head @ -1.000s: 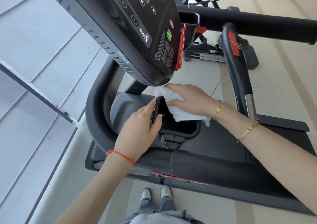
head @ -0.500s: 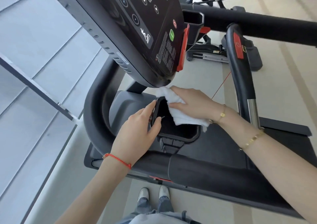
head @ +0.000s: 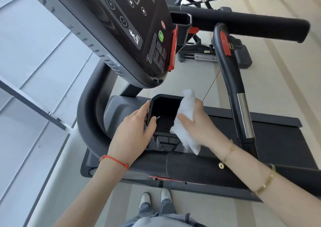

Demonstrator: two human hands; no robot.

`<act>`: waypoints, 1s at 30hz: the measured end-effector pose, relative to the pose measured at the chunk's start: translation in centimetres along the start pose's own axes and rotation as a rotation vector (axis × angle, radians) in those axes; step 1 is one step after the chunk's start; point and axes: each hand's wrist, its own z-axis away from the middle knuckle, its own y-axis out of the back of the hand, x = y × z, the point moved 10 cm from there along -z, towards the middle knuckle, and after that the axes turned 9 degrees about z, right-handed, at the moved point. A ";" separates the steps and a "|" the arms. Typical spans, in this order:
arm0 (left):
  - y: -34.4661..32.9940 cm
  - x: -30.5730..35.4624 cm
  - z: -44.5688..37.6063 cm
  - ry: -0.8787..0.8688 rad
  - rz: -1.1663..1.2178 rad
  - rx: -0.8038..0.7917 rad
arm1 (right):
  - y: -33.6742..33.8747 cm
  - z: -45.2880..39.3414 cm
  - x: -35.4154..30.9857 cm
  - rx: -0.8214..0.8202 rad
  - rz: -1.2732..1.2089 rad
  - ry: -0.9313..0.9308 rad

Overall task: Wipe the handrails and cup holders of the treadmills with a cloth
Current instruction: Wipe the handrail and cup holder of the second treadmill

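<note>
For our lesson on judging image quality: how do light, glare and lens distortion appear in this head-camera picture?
Head view: even, soft daylight; bright glare streaks on the chrome handrail section; the white cloth nearly overexposed; cup holder interior lost in shadow; wide-angle lens bends the edges.

Hands: two are showing, the left hand (head: 133,133) and the right hand (head: 199,124).
Cloths: one white cloth (head: 186,120) is showing.
Cup holders: two are showing, the near cup holder (head: 165,108) and the far cup holder (head: 181,21).
Handrails: three are showing, the curved handrail (head: 90,115), the upright handrail (head: 231,80) and the long handrail (head: 251,25).
Consoles: one console (head: 125,23) is showing.
Bracelets: three are showing, one red string bracelet (head: 115,160) and two gold bracelets (head: 268,179).
Shoes: two shoes (head: 145,199) are showing.
</note>
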 end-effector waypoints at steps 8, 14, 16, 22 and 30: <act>-0.2 -0.6 -0.2 0.008 0.028 -0.042 | 2.5 0.4 -2.3 0.002 0.122 0.290; 0.7 -0.7 -0.4 -0.008 0.044 -0.036 | 1.9 6.4 -4.3 -0.157 0.326 0.530; 1.5 -0.7 -0.3 -0.011 0.049 0.002 | -0.2 7.3 -5.3 -0.166 0.598 0.624; 2.1 -1.0 0.7 0.008 0.073 0.046 | -5.3 5.1 -8.4 -0.173 0.807 0.490; 2.2 -1.2 0.8 0.025 0.044 0.062 | -1.8 7.9 -5.8 -0.217 0.696 0.610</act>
